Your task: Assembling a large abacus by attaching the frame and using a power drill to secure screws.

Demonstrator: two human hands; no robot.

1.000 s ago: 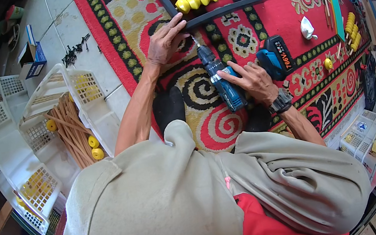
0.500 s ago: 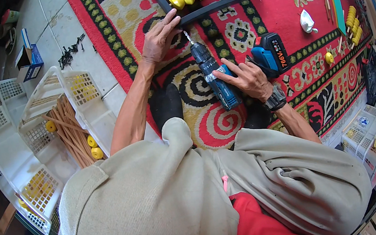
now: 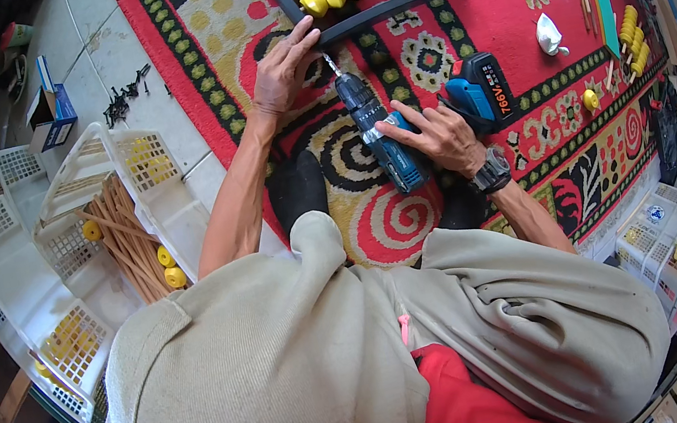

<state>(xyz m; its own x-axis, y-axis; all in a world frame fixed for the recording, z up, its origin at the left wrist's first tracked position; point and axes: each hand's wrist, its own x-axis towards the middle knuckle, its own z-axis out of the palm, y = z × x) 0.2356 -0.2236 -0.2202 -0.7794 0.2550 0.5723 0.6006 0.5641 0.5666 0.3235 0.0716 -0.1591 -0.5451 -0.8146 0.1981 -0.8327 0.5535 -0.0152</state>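
Note:
A dark-framed abacus (image 3: 401,3) with rows of yellow beads on wooden rods lies on the carpet, its far part cut off by the upper picture edge. My left hand (image 3: 281,69) grips its near left corner, fingers pressed together along the outer edge. Just below that corner is the bit of a blue and black cordless drill (image 3: 379,134), which is held low over the carpet on its side. My right hand (image 3: 441,137) is closed around the drill's grip, with the battery beyond it to the right. Whether the bit touches the frame I cannot tell.
White plastic baskets (image 3: 9,235) at the left hold wooden rods (image 3: 118,237) and yellow beads. Dark screws (image 3: 123,99) lie on the tiles beside a small blue box (image 3: 53,117). A white crumpled item (image 3: 548,36) and strung beads (image 3: 633,40) are at the right.
The drill and my right hand have shifted slightly up and to the left. My left hand stays at the abacus corner.

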